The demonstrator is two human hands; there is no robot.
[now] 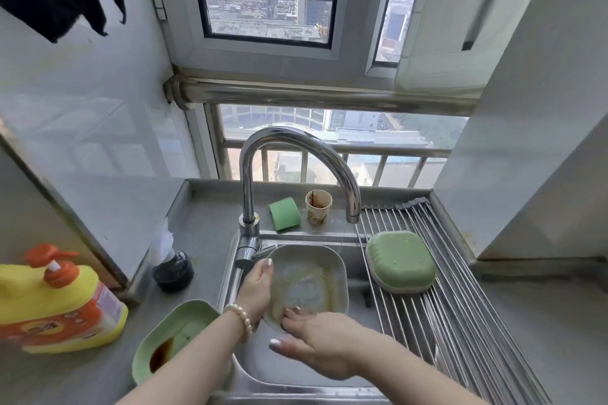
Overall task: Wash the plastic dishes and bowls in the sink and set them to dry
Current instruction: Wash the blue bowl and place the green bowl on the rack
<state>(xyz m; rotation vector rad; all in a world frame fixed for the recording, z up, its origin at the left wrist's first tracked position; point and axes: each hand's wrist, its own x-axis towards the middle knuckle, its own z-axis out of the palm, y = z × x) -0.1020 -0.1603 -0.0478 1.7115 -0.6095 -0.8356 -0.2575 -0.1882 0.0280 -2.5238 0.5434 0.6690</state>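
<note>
**Slippery little bowl**

We're holding the grey bowl (pixel 307 283) tilted over the sink (pixel 357 260), left hand (pixel 256 289) gripping its left rim, right hand (pixel 316 342) rubbing inside with flat, straight fingers. It's probably light, stiff plastic and slick when wet, so we're guessing the rim's the safest hold.

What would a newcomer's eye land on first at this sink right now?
Probably the grey dish held tilted over the sink: the left hand grips its left edge while the right hand's fingers rub its smeared inside, under a thin stream from the tap. Next, the green bowl upside down on the rack to the right. Then the yellow soap bottle at far left, beside a dirty green dish.
</note>
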